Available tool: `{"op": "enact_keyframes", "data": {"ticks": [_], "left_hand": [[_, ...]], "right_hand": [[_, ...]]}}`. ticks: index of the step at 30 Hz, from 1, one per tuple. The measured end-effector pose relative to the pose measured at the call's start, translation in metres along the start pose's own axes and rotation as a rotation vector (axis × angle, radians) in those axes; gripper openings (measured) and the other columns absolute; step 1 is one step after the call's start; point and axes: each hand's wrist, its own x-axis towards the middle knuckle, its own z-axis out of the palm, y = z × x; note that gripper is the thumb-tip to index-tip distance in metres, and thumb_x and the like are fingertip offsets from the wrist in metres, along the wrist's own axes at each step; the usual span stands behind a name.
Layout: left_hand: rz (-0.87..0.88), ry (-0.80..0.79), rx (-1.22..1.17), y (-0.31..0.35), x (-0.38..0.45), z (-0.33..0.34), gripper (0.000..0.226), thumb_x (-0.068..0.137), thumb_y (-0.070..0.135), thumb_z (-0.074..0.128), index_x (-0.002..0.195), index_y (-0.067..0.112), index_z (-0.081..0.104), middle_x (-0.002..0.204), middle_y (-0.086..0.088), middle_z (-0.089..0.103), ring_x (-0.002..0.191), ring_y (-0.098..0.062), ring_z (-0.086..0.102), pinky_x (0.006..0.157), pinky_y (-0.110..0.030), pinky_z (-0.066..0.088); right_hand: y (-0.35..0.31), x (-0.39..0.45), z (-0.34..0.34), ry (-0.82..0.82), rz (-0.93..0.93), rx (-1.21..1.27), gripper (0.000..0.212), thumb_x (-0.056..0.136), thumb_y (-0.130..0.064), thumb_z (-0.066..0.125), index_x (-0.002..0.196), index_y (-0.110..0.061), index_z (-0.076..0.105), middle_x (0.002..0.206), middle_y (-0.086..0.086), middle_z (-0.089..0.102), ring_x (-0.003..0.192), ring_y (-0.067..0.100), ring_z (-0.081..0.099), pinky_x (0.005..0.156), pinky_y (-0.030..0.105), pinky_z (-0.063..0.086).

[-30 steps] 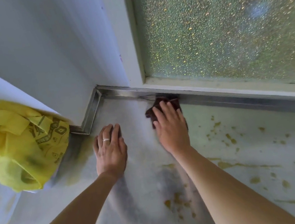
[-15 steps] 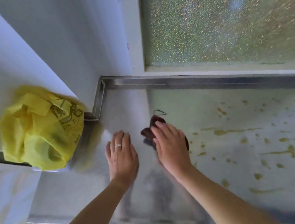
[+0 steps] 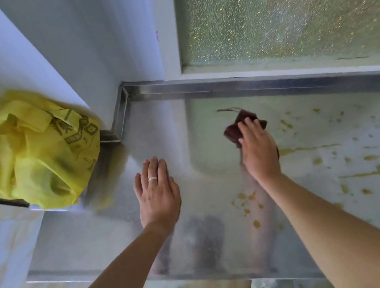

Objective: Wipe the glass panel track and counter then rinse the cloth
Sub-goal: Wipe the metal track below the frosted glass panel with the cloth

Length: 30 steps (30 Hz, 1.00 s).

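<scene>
Fingers (image 3: 250,128) of the right hand (image 3: 259,150) lie straight and flat on a dark red cloth (image 3: 243,122), pressing it to the steel table (image 3: 218,202) at about one o'clock from centre. The left hand (image 3: 158,194) rests palm down at seven o'clock from the cloth, fingers straight, a ring on one, holding nothing. The glass panel track (image 3: 274,84) runs along twelve o'clock, apart from the cloth. Yellow-brown stains (image 3: 377,170) spread at three o'clock. A yellow bag (image 3: 35,154) hangs at nine o'clock.
</scene>
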Motion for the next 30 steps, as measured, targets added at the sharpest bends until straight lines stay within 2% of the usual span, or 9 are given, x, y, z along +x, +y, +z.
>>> {"op": "enact_keyframes", "data": {"ticks": [4, 6, 8, 11, 14, 17, 19, 26, 30], "left_hand": [[0.005, -0.062, 0.101, 0.002, 0.004, 0.002, 0.051, 0.104, 0.031, 0.032, 0.152, 0.015, 0.038, 0.162, -0.008, 0.034, 0.154, -0.029, 0.022, 0.123, -0.052, 0.02], [0.009, -0.126, 0.154, 0.003, 0.006, -0.003, 0.051, 0.104, 0.032, 0.029, 0.152, 0.013, 0.034, 0.163, -0.01, 0.031, 0.153, -0.031, 0.021, 0.121, -0.053, 0.022], [0.02, -0.14, 0.163, 0.002, -0.003, -0.01, 0.049, 0.105, 0.032, 0.028, 0.149, 0.013, 0.036, 0.162, -0.012, 0.031, 0.153, -0.032, 0.02, 0.12, -0.055, 0.023], [0.053, -0.132, 0.093, 0.001, -0.036, -0.017, 0.048, 0.103, 0.03, 0.03, 0.147, 0.013, 0.039, 0.163, -0.011, 0.031, 0.155, -0.032, 0.016, 0.123, -0.06, 0.018], [0.122, -0.164, 0.076, 0.004, -0.06, -0.015, 0.053, 0.103, 0.03, 0.024, 0.15, 0.013, 0.04, 0.162, -0.011, 0.035, 0.156, -0.031, 0.017, 0.122, -0.063, 0.018], [0.15, -0.14, 0.092, 0.019, -0.06, -0.009, 0.054, 0.102, 0.03, 0.025, 0.15, 0.013, 0.042, 0.159, -0.012, 0.04, 0.154, -0.031, 0.023, 0.122, -0.061, 0.023], [0.122, -0.124, 0.06, 0.035, -0.058, -0.002, 0.051, 0.102, 0.029, 0.029, 0.149, 0.015, 0.044, 0.159, -0.011, 0.041, 0.154, -0.028, 0.024, 0.124, -0.056, 0.02], [0.044, -0.04, 0.051, 0.063, -0.053, 0.013, 0.045, 0.101, 0.029, 0.044, 0.145, 0.018, 0.046, 0.155, -0.009, 0.041, 0.152, -0.029, 0.026, 0.125, -0.053, 0.017], [0.035, -0.015, 0.067, 0.064, -0.056, 0.014, 0.047, 0.099, 0.027, 0.043, 0.145, 0.017, 0.047, 0.154, -0.009, 0.042, 0.151, -0.029, 0.028, 0.124, -0.053, 0.019]], "right_hand": [[0.004, -0.006, -0.012, -0.016, 0.079, 0.034, 0.038, 0.097, -0.001, 0.056, 0.135, -0.001, 0.058, 0.145, 0.025, 0.054, 0.135, 0.045, 0.05, 0.099, 0.061, 0.048], [-0.018, -0.019, -0.025, 0.025, 0.081, 0.055, 0.037, 0.095, -0.004, 0.058, 0.131, -0.004, 0.059, 0.139, 0.022, 0.058, 0.123, 0.046, 0.057, 0.096, 0.056, 0.051], [-0.055, -0.052, -0.036, 0.035, 0.007, 0.047, 0.042, 0.092, -0.01, 0.063, 0.134, -0.01, 0.059, 0.142, 0.015, 0.057, 0.127, 0.038, 0.056, 0.101, 0.049, 0.048], [-0.107, -0.13, -0.035, -0.044, -0.206, 0.048, 0.05, 0.093, -0.015, 0.061, 0.142, -0.01, 0.055, 0.156, 0.011, 0.047, 0.147, 0.031, 0.041, 0.115, 0.051, 0.034], [-0.119, -0.185, -0.032, -0.179, -0.262, 0.126, 0.053, 0.106, -0.03, 0.041, 0.156, -0.013, 0.037, 0.168, 0.004, 0.025, 0.157, 0.021, 0.016, 0.125, 0.047, 0.024], [-0.095, -0.172, -0.029, -0.152, -0.267, 0.102, 0.053, 0.107, -0.034, 0.037, 0.157, -0.015, 0.036, 0.167, 0.002, 0.027, 0.157, 0.018, 0.018, 0.126, 0.042, 0.023], [-0.074, -0.146, -0.025, -0.139, -0.202, 0.083, 0.053, 0.107, -0.033, 0.038, 0.157, -0.015, 0.037, 0.167, 0.002, 0.029, 0.156, 0.019, 0.021, 0.125, 0.041, 0.024], [0.031, -0.045, -0.025, -0.074, -0.209, 0.062, 0.047, 0.106, -0.025, 0.041, 0.15, -0.01, 0.046, 0.161, 0.009, 0.039, 0.152, 0.028, 0.033, 0.122, 0.045, 0.031], [0.064, -0.016, -0.027, -0.061, -0.239, 0.16, 0.04, 0.098, -0.009, 0.057, 0.138, -0.008, 0.058, 0.152, 0.012, 0.052, 0.141, 0.031, 0.049, 0.106, 0.048, 0.047]]}}
